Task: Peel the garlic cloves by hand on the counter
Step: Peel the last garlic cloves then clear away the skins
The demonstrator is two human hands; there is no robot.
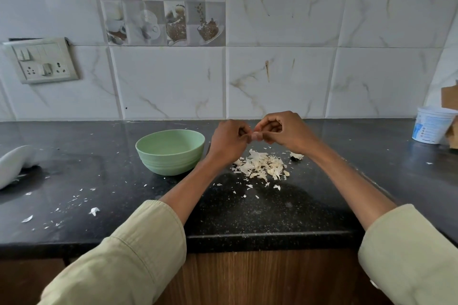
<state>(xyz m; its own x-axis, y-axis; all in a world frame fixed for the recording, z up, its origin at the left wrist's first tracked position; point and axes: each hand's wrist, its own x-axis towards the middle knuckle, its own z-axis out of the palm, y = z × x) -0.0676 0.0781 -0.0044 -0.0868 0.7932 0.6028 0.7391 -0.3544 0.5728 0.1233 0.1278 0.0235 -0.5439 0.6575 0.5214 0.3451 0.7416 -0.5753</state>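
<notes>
The black counter point(247, 213) carries a green bowl point(170, 152), garlic skins point(262, 166) and a white tub point(432, 124).

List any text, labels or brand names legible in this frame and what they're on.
No text can be read.
White plastic tub: blue print, too blurred to read.
Decorative coffee-cup tiles: pictures only, no words visible.
Switch panel: no markings legible.

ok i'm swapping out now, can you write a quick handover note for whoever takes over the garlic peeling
Left hand and right hand both pinch one clove, held above the counter.
Peel pile lies below the hands; green bowl sits to its left, contents not visible.
Done: several cloves, judging by the pile.
Left: finish this clove; one more piece lies right of the pile.
</notes>
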